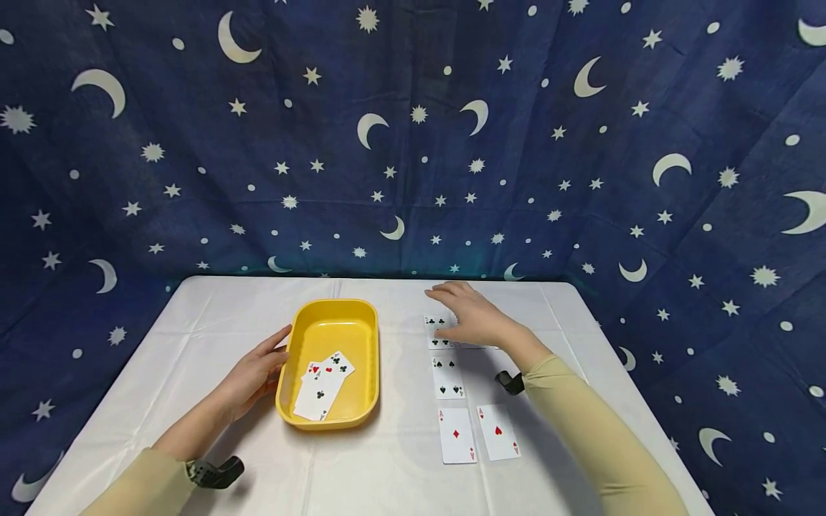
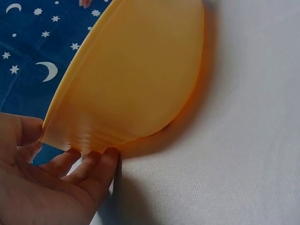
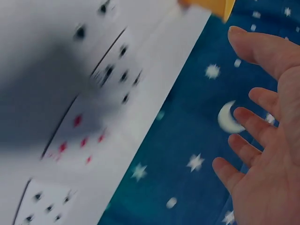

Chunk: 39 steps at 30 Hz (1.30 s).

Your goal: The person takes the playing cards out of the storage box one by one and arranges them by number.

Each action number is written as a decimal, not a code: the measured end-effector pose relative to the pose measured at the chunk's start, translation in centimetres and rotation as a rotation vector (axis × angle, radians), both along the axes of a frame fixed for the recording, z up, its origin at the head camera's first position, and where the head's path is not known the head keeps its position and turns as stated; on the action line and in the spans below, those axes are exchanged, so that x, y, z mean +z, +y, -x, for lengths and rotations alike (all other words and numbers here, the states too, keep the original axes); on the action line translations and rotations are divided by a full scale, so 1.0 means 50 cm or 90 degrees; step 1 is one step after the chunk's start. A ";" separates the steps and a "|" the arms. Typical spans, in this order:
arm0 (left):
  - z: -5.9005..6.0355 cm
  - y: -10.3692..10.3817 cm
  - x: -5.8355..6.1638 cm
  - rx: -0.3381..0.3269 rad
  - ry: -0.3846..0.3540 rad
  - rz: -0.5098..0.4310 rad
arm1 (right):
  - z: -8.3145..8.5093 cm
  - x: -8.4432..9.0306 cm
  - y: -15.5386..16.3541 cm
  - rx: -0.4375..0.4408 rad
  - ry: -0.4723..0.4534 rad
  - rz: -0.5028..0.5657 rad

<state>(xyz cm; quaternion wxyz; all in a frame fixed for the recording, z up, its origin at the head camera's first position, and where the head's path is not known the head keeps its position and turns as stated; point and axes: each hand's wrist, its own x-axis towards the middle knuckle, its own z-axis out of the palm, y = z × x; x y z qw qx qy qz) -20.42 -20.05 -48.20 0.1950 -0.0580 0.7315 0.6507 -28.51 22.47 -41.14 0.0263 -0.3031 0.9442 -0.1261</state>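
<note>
Head view, left hand: the left hand lay with straight fingers against the near-left wall of the yellow tray, gripping nothing; I judged it was steadying the tray.
Head view, tray: it sat on the white table, left of centre, with a few loose cards lying overlapped and face up inside.
Head view, right hand: the right hand hovered flat and spread, palm down, over the farthest cards of a layout, partly covering the club card; whether it touched that card could not be told.
Head view, layout: nearer the person lay a spade card, then the ace of diamonds and the ace of hearts side by side, all face up, apparently so the suits could be read.
Left wrist view: the tray's outer wall filled the frame from below, with fingertips pressed under its lower edge and the thumb apart. This showed the contact that the head view only suggested, but nothing of the tray's contents.
Right wrist view: the right hand's fingers were straight and fanned, holding nothing, seen against the starred blue cloth. Blurred cards lay on the table below, and a corner of the tray showed at the top. Here the palm looked clear of the cards, which the head view hid.
</note>
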 end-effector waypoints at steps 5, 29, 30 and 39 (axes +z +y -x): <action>0.000 -0.002 0.001 0.005 -0.004 0.000 | -0.013 0.014 -0.076 0.069 0.009 -0.005; -0.003 0.004 0.001 0.002 -0.005 -0.009 | -0.107 -0.050 -0.351 0.313 -0.007 -0.264; -0.003 0.003 0.002 0.002 -0.006 -0.010 | -0.110 -0.053 -0.351 0.317 -0.004 -0.273; -0.002 0.001 0.003 0.000 0.000 -0.011 | -0.128 -0.071 -0.356 0.324 -0.007 -0.329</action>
